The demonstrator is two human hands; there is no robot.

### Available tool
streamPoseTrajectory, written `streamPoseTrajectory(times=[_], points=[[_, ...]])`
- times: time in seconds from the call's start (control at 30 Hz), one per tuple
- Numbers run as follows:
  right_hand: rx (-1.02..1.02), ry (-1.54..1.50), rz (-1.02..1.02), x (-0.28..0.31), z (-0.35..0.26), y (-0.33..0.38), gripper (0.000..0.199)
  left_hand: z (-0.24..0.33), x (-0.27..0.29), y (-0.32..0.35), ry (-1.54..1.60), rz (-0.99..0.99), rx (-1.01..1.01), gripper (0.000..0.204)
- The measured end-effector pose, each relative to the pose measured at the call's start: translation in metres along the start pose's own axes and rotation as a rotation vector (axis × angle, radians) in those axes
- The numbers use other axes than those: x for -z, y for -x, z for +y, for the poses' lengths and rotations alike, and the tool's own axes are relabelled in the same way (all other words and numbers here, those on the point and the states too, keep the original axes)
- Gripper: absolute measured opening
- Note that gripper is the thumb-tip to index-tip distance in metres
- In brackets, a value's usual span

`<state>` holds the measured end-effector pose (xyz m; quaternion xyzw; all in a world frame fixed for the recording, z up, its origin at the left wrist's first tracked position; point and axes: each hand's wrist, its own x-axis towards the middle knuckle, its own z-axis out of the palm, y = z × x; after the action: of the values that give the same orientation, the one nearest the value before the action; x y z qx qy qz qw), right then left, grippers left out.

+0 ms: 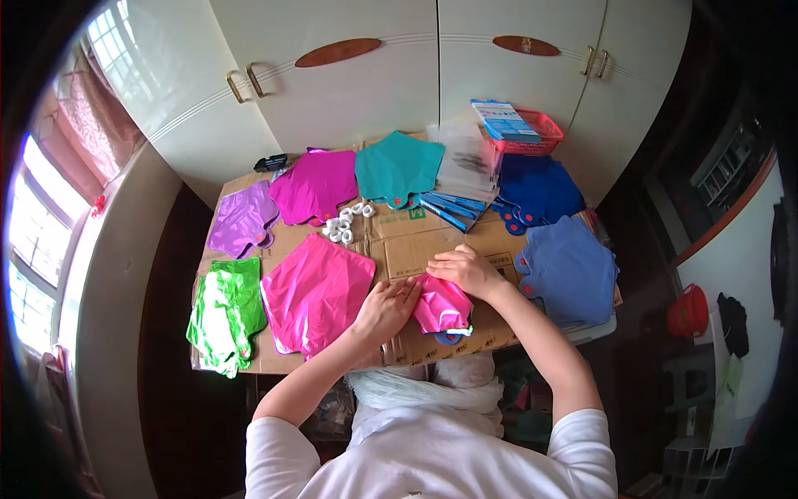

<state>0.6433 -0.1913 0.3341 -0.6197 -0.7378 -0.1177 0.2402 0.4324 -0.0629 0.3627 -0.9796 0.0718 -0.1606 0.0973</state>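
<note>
Left hand (pixel 389 308) lies over the left edge of the pink bundle (pixel 440 306), right hand (pixel 465 273) across its upper edge; fingers look pressed together and laid low, though whether any tip pinches is hidden. Both probably bear down to stop slick film sliding on the cardboard (pixel 399 249). Pink sheet (pixel 316 295) just left of the left fingers, likely for easy reach. Beyond the fingertips: white rings (pixel 339 226) heaped, blue sticks (pixel 449 213) fanned. Farther out, green (pixel 226 312), teal (pixel 399 170) and grey-blue sheets (pixel 569 274), seemingly sorted by colour.
</note>
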Motion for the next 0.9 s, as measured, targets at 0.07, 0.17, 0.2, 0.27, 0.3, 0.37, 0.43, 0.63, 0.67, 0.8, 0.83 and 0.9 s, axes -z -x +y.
streamPoseTrajectory(times=[0.07,0.17,0.2,0.27,0.3,0.37,0.43,0.63,0.67,0.8,0.83,0.9], points=[[-0.069,-0.058,-0.075,0.007,0.0,0.002,0.026,-0.001,0.0,0.002,0.009,-0.013,0.005,0.044],[-0.205,-0.174,-0.151,0.022,-0.002,-0.001,0.033,-0.001,-0.001,0.004,0.011,-0.024,0.014,0.045],[-0.258,-0.226,-0.15,0.023,-0.007,-0.007,0.035,-0.003,-0.002,0.004,0.012,-0.018,0.017,0.045],[-0.322,-0.296,-0.264,0.028,-0.025,-0.019,0.044,-0.003,-0.006,0.006,0.042,-0.021,0.022,0.046],[-0.302,-0.223,-0.29,0.021,-0.033,-0.022,0.046,-0.004,-0.008,0.007,0.065,-0.03,0.025,0.047],[-0.256,-0.071,-0.336,0.009,-0.05,-0.021,0.052,-0.006,-0.008,0.008,0.125,-0.04,0.039,0.048],[-0.246,0.027,-0.415,0.004,-0.054,-0.015,0.061,-0.007,-0.008,0.01,0.207,-0.053,0.063,0.049],[-0.268,0.086,-0.344,-0.003,-0.059,-0.007,0.066,-0.017,0.007,0.017,0.274,-0.164,0.028,0.062],[-0.265,0.095,-0.347,-0.002,-0.059,-0.008,0.068,-0.02,0.002,0.022,0.246,-0.176,0.015,0.07],[-0.256,0.125,-0.359,-0.002,-0.059,-0.007,0.082,-0.015,0.011,0.025,0.273,-0.145,0.017,0.069],[-0.252,0.133,-0.362,-0.002,-0.058,-0.007,0.086,-0.014,0.014,0.025,0.27,-0.157,0.0,0.069],[-0.254,0.142,-0.391,-0.001,-0.059,-0.007,0.095,-0.01,0.018,0.029,0.286,-0.162,-0.051,0.068]])
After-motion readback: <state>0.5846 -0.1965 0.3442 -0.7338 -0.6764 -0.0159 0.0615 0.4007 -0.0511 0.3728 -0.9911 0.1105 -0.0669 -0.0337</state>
